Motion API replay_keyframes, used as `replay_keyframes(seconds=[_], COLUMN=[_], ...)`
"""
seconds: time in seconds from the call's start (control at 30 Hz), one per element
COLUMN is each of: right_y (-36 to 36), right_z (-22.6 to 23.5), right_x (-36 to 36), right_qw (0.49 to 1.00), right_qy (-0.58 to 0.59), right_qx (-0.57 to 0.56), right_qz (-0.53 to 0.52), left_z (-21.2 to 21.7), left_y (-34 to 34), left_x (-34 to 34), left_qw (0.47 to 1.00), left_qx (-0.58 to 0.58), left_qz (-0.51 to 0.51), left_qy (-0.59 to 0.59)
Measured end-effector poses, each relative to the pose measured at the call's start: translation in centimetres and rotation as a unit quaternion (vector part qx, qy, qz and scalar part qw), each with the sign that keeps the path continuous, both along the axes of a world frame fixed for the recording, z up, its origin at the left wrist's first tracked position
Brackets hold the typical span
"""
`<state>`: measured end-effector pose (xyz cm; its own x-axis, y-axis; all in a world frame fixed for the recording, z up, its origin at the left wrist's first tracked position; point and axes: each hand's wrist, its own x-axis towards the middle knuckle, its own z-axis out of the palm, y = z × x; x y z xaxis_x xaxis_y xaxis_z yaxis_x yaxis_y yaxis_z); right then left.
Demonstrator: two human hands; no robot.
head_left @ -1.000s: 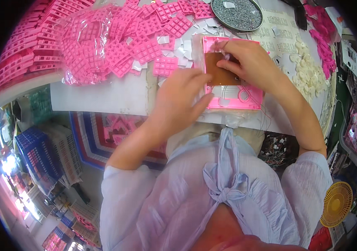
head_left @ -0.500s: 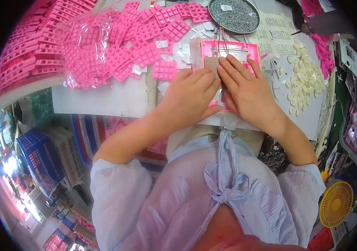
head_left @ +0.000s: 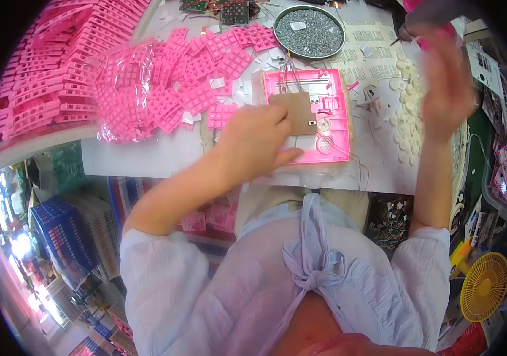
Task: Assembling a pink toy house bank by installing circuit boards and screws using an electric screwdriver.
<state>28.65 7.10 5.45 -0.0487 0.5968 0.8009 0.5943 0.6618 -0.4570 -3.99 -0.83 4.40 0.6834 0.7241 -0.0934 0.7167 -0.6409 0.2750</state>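
Observation:
A pink plastic casing (head_left: 337, 133) lies on the white-covered worktop, thin wires running from its top and lower right. Inside it sits a flat brown board (head_left: 301, 110), covering much of its left half. My left hand (head_left: 253, 139) is closed at the board's left edge, fingers curled onto it and thumb by the casing's lower rim. Motion smears my right hand (head_left: 448, 89), raised at the upper right just below a dark, long-nosed tool (head_left: 437, 15). Whether its fingers touch that tool cannot be made out.
Pink keypad pieces (head_left: 197, 65) and a clear bag (head_left: 126, 89) of them cover the left. A round tray (head_left: 343, 37) of small metal screws stands behind the casing. Cream plastic pieces (head_left: 406, 118) lie at right; circuit boards (head_left: 232, 10) lie at the back.
My right hand has left the board and swung up and right toward the dark tool. The left hand stays on the board. Casing and worktop appear shifted slightly left and down in view.

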Motion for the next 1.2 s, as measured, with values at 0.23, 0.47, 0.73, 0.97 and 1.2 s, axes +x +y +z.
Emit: replay_keyframes(seconds=[0.23,0.47,0.73,0.97,1.2], right_y=[11.2,6.9,4.9,1.2,2.6], right_z=[5.3,2.9,2.7,4.9,3.4], right_x=[1.7,-2.7,-5.9,-7.0,-5.6], right_qw=[0.845,0.867,0.84,0.777,0.802], right_qy=[0.36,0.307,0.322,0.339,0.305], right_qx=[-0.289,-0.292,-0.32,-0.417,-0.381], right_qz=[0.27,0.263,0.296,0.328,0.344], left_z=[-2.8,-5.6,-6.2,-6.1,-6.0], left_y=[17.9,21.0,22.5,21.8,21.7], left_x=[6.9,9.2,9.0,8.2,7.7], left_qw=[0.983,0.983,0.981,0.976,0.967], left_qx=[0.143,0.179,0.189,0.183,0.233], left_qz=[-0.009,-0.025,-0.017,0.077,0.066], left_qy=[-0.117,-0.022,0.026,-0.09,-0.083])
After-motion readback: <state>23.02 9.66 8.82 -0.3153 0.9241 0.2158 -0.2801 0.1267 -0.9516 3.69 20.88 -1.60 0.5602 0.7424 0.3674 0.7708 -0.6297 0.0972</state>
